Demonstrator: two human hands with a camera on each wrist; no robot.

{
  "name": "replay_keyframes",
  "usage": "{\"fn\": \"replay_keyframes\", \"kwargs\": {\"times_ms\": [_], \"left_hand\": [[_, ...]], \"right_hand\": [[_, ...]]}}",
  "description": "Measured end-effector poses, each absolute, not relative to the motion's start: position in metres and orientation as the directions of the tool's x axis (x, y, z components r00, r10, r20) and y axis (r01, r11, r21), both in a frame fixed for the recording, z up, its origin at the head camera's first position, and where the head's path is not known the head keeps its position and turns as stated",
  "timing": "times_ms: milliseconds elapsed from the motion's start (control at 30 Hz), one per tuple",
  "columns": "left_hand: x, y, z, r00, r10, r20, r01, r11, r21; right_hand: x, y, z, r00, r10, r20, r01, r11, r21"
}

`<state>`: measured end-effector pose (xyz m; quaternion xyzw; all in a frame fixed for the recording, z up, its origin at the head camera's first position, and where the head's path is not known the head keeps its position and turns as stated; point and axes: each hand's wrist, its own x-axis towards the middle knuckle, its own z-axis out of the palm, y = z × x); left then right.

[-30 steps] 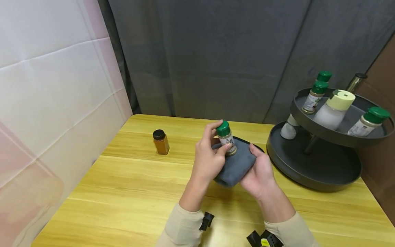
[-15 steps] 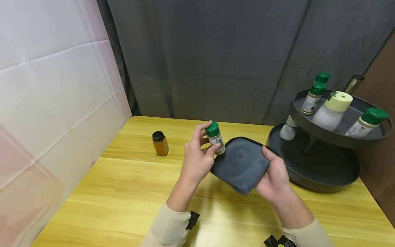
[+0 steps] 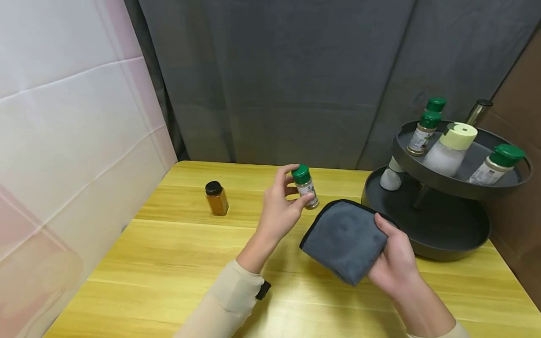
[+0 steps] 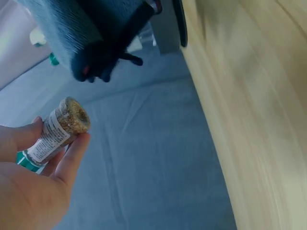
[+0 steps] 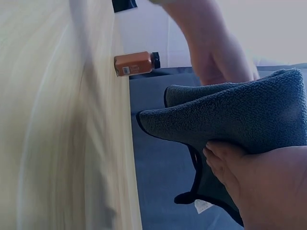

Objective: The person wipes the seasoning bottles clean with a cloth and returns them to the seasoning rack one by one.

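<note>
Between thumb and fingers, my left hand [image 3: 281, 206] holds a small spice jar [image 3: 306, 188] with a green cap and a white label. In the left wrist view the jar [image 4: 60, 129] shows its clear base, full of coarse brownish grains, lifted above the table. My right hand [image 3: 395, 256] grips a folded grey cloth [image 3: 344, 239] with black edging, thumb on top and fingers beneath. From the right wrist the cloth [image 5: 230, 112] hangs in fleecy folds over the fingers. A gap separates the jar from the cloth.
An orange-brown spice jar [image 3: 217, 199] with a black cap stands on the wooden table [image 3: 169, 263], left of my hands. At right, a two-tier dark turntable rack [image 3: 427, 241] bears green-capped jars [image 3: 420, 138] and a yellow-capped container [image 3: 448, 152] on its upper tray.
The cloth has come away from the jar, moving right and toward me with my right hand. My left hand went left with the jar, then back right.
</note>
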<state>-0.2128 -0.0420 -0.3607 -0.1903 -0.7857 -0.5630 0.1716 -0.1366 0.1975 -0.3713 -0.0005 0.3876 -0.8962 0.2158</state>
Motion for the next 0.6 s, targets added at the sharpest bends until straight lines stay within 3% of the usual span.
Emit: {"fn": "replay_keyframes", "kwargs": {"times_ms": [367, 600], "left_hand": [[-0.275, 0.028, -0.370, -0.838, 0.285, 0.465, 0.536, 0.266, 0.801], [-0.317, 0.073, -0.392, -0.758, 0.423, 0.496, 0.634, 0.298, 0.714]], "right_hand": [[-0.121, 0.228, -0.383, -0.908, -0.386, -0.163, 0.398, -0.674, -0.623], [-0.104, 0.245, -0.387, -0.909, -0.381, -0.167, 0.412, -0.775, -0.479]]}}
